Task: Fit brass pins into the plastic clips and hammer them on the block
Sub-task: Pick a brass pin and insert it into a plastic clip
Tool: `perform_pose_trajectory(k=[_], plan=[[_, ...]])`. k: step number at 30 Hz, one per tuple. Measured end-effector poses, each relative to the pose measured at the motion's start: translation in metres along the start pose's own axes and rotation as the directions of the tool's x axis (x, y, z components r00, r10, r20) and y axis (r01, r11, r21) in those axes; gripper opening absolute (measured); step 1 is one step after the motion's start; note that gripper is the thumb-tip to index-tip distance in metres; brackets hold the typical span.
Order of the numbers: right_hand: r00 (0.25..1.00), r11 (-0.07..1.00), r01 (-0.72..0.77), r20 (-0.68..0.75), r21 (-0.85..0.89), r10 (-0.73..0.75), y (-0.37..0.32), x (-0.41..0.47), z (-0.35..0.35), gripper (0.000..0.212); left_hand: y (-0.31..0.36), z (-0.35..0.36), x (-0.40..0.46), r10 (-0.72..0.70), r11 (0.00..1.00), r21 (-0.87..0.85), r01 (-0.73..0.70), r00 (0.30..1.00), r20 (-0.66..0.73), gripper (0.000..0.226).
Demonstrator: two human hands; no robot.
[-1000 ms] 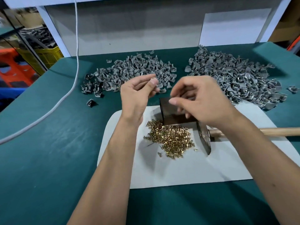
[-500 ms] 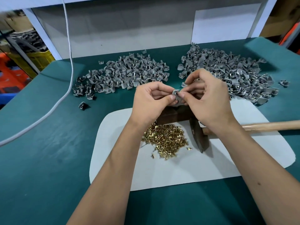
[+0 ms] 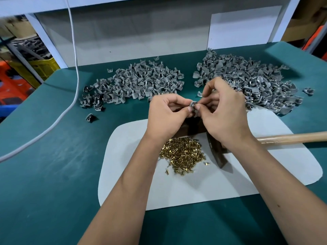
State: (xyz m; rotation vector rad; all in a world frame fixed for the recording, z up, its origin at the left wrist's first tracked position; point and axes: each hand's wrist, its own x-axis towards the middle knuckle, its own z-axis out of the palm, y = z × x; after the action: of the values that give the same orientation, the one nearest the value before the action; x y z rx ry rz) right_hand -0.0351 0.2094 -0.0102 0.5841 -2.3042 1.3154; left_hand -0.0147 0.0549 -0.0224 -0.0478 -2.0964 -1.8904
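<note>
Both hands' fingers [image 3: 189, 109] pinching one clip [image 3: 192, 104]

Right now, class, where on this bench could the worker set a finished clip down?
Bare room: the white mat nearer than the brass pins, and green table left of the mat. Crowded: far side, with two clip piles.

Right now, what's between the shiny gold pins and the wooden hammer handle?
In the head view, the dark hammer head lies on the white mat, between the brass pin pile and the wooden handle.
</note>
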Motion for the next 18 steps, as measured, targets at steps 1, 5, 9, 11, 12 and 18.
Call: perform_pose_trajectory(k=[1, 5, 9, 11, 12, 18], plan=[[1.000, 1.000, 0.011, -0.012, -0.009, -0.011, 0.000, 0.000, 0.001, 0.034, 0.000, 0.002, 0.000, -0.002, 1.000, 0.013, 0.002, 1.000, -0.018, 0.023], [0.998, 0.996, 0.053, -0.034, -0.070, -0.056, -0.001, -0.002, 0.005, 0.030, -0.002, 0.007, -0.001, -0.005, 0.998, 0.062, 0.009, 0.998, -0.060, 0.019], [0.996, 0.992, 0.067, -0.047, -0.110, -0.072, -0.001, -0.002, 0.007, 0.024, -0.003, 0.010, -0.001, 0.003, 0.998, 0.070, 0.003, 0.996, -0.089, 0.019], [0.996, 0.993, 0.072, -0.049, -0.097, -0.077, -0.001, 0.000, 0.007, 0.021, -0.002, 0.007, 0.000, -0.010, 1.000, 0.010, 0.011, 0.997, -0.078, 0.018], [0.996, 0.994, 0.080, -0.038, -0.081, -0.083, 0.000, 0.001, 0.006, 0.020, -0.002, 0.004, 0.000, -0.023, 0.999, -0.034, 0.021, 0.998, -0.063, 0.021], [0.989, 0.990, 0.141, 0.043, -0.021, -0.140, 0.007, 0.003, -0.001, 0.017, -0.001, -0.005, 0.001, -0.068, 0.972, -0.220, 0.076, 0.997, 0.043, 0.029]])
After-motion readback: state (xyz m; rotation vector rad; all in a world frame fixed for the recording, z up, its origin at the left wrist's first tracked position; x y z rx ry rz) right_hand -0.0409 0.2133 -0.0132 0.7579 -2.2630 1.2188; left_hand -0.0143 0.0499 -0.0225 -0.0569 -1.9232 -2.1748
